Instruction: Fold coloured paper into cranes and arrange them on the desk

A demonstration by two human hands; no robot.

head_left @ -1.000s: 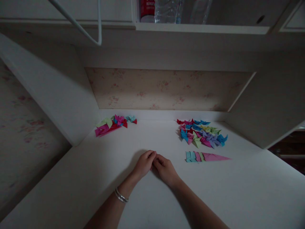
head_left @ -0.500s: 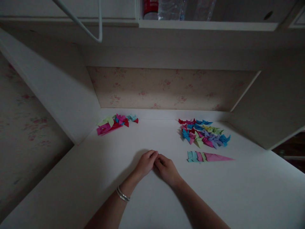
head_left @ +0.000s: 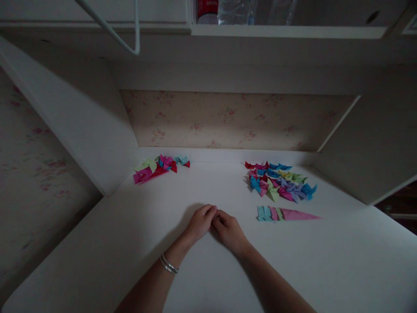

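My left hand (head_left: 201, 222) and my right hand (head_left: 228, 230) meet over the middle of the white desk (head_left: 208, 274). Both have curled fingers, and their fingertips touch. Whatever they hold, if anything, is hidden by the fingers. To the right of my right hand lies a long pointed pink folded paper (head_left: 301, 214) with light blue, pink and green folded bands at its wide end. Behind it spreads a pile of colourful folded paper pieces (head_left: 278, 180). A smaller group of folded papers (head_left: 156, 168) lies at the back left, apart from my left hand.
Side panels (head_left: 74, 113) stand left and right of the desk, and a flowered back wall (head_left: 208, 119) closes it off. Overhead is a shelf (head_left: 286, 31) with a red-labelled container (head_left: 207, 9) and clear plastic bottles. A white bent rod (head_left: 114, 37) hangs down at the upper left.
My hands keep the same joined pose and the papers lie as before. Only the view has shifted very slightly.
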